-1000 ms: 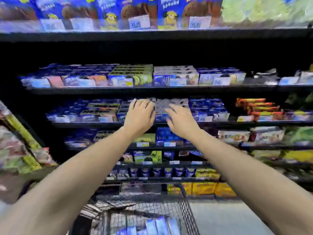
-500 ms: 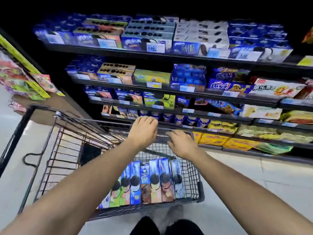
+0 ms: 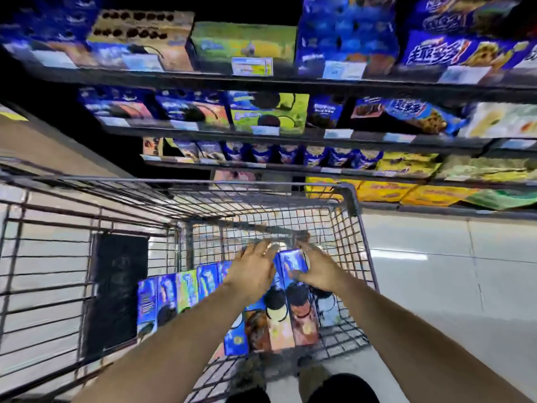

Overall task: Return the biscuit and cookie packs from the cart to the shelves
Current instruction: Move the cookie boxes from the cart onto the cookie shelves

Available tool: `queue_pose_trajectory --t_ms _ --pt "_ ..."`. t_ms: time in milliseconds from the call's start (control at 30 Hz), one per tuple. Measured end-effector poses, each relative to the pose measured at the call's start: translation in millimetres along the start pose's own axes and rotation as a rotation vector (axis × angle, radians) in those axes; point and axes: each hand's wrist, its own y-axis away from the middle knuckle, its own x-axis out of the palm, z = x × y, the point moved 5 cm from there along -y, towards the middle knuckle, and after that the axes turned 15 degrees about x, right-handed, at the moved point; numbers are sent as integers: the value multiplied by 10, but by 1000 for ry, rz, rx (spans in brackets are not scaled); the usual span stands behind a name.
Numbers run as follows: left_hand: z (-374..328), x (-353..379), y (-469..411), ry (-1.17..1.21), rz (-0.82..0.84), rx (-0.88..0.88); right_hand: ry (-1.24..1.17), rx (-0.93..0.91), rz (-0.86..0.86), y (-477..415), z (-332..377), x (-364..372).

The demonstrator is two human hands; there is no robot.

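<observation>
One blue cookie pack (image 3: 291, 261), upright in the cart (image 3: 350, 197), is gripped by the right hand (image 3: 319, 273); the left hand (image 3: 252, 271) is laid against it, its grip lost in blur. The neighbouring packs (image 3: 186, 289) may be toppled if it is dragged askew. The shelves (image 3: 290, 82) are reached only over the cart's wire rim.

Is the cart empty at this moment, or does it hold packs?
Not empty: a row of cookie packs stands side by side in the cart, and the right hand grips one.
</observation>
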Motion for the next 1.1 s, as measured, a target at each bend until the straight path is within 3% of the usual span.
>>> queue_pose_trajectory --t_ms 267,567,833,933,1000,1100 --pt "144 511 47 25 2 69 -167 126 203 -426 -74 157" --pt "119 546 83 29 92 42 -434 128 69 -312 11 220" --pt "152 686 182 -38 137 67 -586 215 284 106 -400 855" --pt "132 584 229 -26 166 51 -655 281 277 309 -520 872" --pt "94 362 238 42 141 55 -681 245 269 439 -469 661" --pt "-21 -270 231 388 12 23 -618 159 290 779 -169 139"
